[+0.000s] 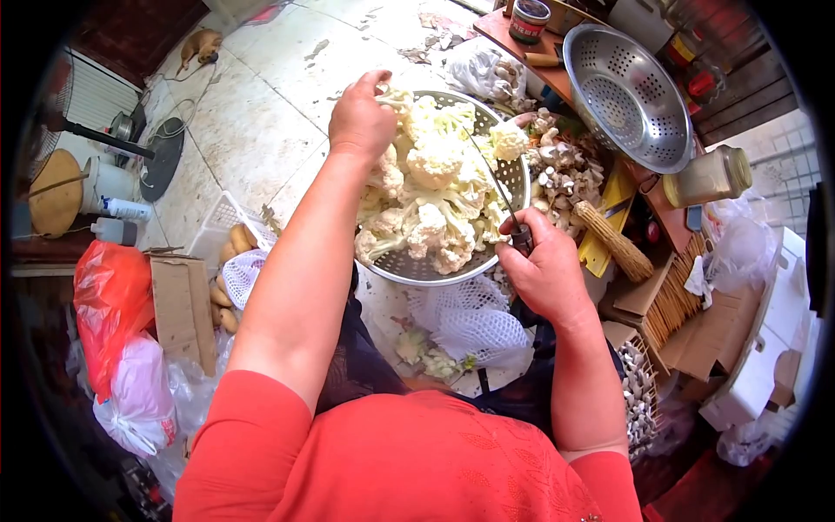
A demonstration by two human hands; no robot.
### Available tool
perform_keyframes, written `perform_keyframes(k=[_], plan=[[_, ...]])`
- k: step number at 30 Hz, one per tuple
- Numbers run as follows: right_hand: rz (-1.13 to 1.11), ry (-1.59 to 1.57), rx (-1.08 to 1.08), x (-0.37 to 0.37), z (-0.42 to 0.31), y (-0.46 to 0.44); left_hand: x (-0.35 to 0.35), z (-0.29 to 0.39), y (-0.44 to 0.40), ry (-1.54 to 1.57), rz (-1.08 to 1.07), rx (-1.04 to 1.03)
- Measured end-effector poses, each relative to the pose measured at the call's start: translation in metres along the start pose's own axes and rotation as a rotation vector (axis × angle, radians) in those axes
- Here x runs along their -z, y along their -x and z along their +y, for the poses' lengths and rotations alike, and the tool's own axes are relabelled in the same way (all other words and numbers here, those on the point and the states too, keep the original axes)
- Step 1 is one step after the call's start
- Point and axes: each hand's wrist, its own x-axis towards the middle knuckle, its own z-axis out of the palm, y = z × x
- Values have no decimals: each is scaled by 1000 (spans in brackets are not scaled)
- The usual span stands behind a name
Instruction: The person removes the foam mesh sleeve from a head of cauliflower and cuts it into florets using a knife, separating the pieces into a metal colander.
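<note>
A perforated metal colander (409,272) stands in front of me, heaped with cut cauliflower (435,165). At its far left rim, my left hand (361,117) has its fingers curled round a cauliflower floret (397,97), partly hidden by the hand. My right hand (546,265) grips the dark handle of a thin knife (497,184) at the near right rim. The blade points up and left over the cauliflower, its tip by the florets near the far side.
Garlic bulbs (561,174) and a corn-like cob (613,242) lie to the right. A larger steel colander (631,96) leans on the wooden table (500,30). White netting (474,322) and leaf scraps lie below. Potatoes (228,252) and bags sit left; a dog (200,48) lies far off.
</note>
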Motion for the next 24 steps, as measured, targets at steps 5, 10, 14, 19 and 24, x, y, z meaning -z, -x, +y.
perform_keyframes(k=[5,10,14,19,24], plan=[[41,-24,47,-2,4,1,6,-5,-8,171,193,28],[43,-81,-3,4,0,5,-12,13,3,345,138,-81],[66,-183,-63,7,7,7,-34,41,22,177,-60,-277],[137,-187,16,14,12,11,-49,56,29,-96,-242,-307],[138,-168,42,19,11,14,-21,56,31,-86,-218,-345]])
